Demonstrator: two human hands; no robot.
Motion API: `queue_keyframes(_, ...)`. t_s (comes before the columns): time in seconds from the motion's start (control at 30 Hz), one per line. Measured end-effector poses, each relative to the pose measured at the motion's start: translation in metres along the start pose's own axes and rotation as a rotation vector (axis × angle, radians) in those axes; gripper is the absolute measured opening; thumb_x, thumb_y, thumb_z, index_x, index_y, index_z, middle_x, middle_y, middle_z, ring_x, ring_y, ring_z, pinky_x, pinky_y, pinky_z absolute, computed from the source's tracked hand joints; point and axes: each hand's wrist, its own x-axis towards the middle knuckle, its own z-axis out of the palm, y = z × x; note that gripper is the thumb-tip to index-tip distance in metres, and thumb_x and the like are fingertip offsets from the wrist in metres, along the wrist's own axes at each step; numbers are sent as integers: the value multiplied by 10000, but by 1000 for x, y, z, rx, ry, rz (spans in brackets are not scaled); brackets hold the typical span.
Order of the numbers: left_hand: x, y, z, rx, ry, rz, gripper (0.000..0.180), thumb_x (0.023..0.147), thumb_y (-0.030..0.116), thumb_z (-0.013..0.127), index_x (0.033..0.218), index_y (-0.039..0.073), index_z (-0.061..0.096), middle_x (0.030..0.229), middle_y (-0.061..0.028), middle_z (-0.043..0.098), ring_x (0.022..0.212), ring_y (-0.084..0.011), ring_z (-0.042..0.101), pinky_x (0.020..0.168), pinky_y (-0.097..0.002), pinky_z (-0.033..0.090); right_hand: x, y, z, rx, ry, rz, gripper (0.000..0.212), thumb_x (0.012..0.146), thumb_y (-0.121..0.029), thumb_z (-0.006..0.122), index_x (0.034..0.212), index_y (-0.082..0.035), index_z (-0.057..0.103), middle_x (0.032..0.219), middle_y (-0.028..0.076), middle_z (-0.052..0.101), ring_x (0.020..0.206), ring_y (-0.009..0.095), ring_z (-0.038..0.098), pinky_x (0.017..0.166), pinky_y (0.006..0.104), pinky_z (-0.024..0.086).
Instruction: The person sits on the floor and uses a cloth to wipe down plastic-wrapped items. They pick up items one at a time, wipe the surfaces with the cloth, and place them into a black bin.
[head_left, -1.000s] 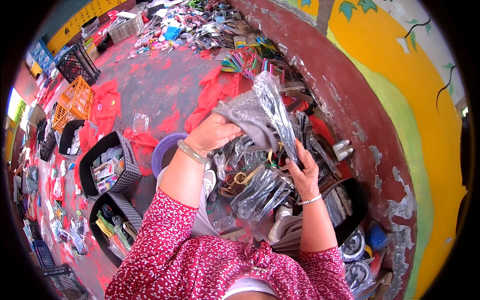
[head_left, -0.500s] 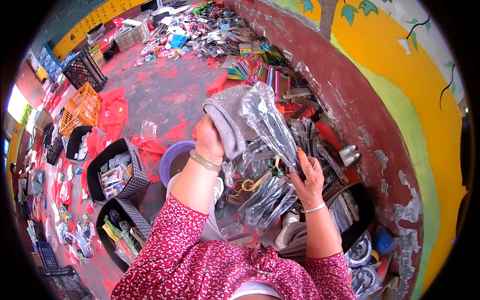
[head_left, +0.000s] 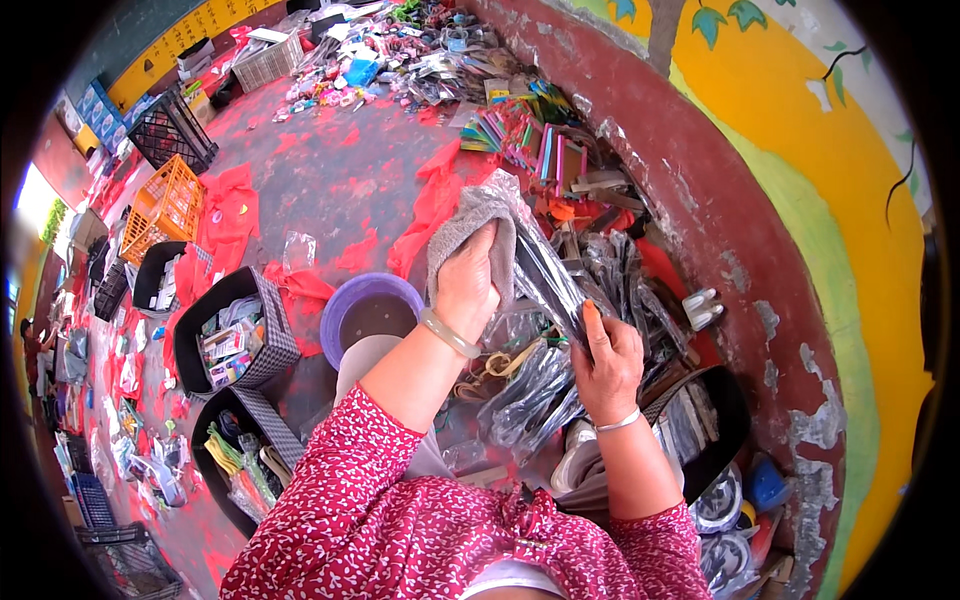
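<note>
The packet [head_left: 545, 280], dark inside clear plastic, slants between the two hands, its long axis running from upper left, at the cloth, down to the lower right. The right hand [head_left: 608, 365] is directly at its lower end, fingers and thumb closed on it. The left hand [head_left: 468, 280] is up and to the left, curled into the grey cloth [head_left: 441, 255], which lies against the packet's upper part; its fingertips are covered, so whether they also pinch the packet through the cloth I cannot tell. Only the cloth comes between that hand and the plastic. Below the packet lies a heap of similar wrapped pieces [head_left: 525, 395]. The purple basin [head_left: 333, 318] stands left of the left wrist, a black bin [head_left: 737, 410] just right of the right wrist, and the red wall [head_left: 690, 190] beyond.
</note>
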Motion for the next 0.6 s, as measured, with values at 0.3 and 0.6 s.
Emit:
queue_keyframes(0.3, -12, 4, 19, 174, 67, -91, 349, 928, 352, 440, 940, 28, 569, 818, -129, 637, 727, -214, 628, 654, -315, 514, 1, -8, 7, 477, -325, 199, 671, 721, -29, 627, 1329, -54, 344, 969, 192, 577, 846, 349, 575, 742, 362, 466)
queue_keyframes(0.6, 3, 25, 8, 236, 43, -231, 410, 919, 373, 412, 986, 5, 579, 852, -102, 633, 731, -201, 619, 646, -336, 522, -2, 15, 5, 537, -256, 264, 629, 707, 46, 624, 1289, -94, 434, 1002, 136, 593, 919, 263, 594, 805, 305, 460)
